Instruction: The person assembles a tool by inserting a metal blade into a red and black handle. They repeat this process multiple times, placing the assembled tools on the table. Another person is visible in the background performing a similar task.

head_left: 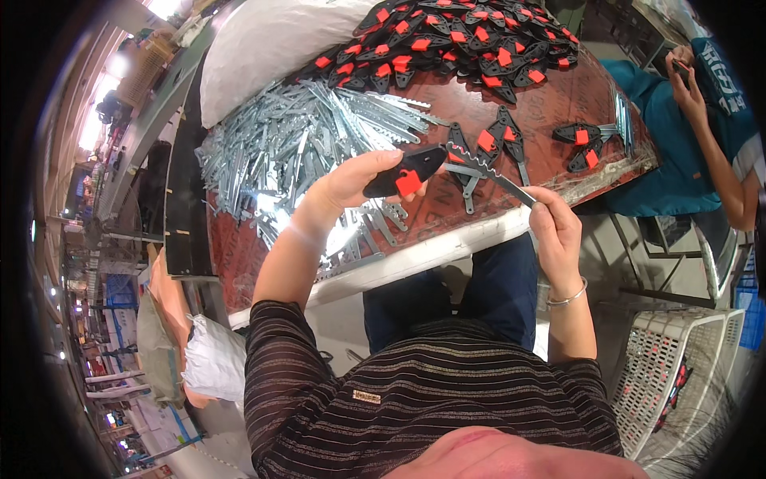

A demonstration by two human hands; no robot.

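My left hand (355,177) is closed on a black plastic holder (386,185) with a red tab, held above the table. Between the fingers of my right hand (556,230) is the near end of a notched metal strip (496,177). The strip's far end meets the tip of the black holder; whether it sits inside cannot be made out. Beneath and beyond the strip, a few black holders with metal strips in them (515,137) lie on the table. Loose metal strips (275,148) are heaped beside my left hand.
A large pile of black holders with red tabs (447,40) covers the table's far side, beside a white sack (275,48). More strips (622,120) lie at the right edge. A person in teal (638,144) sits there. A white crate (650,359) stands low right.
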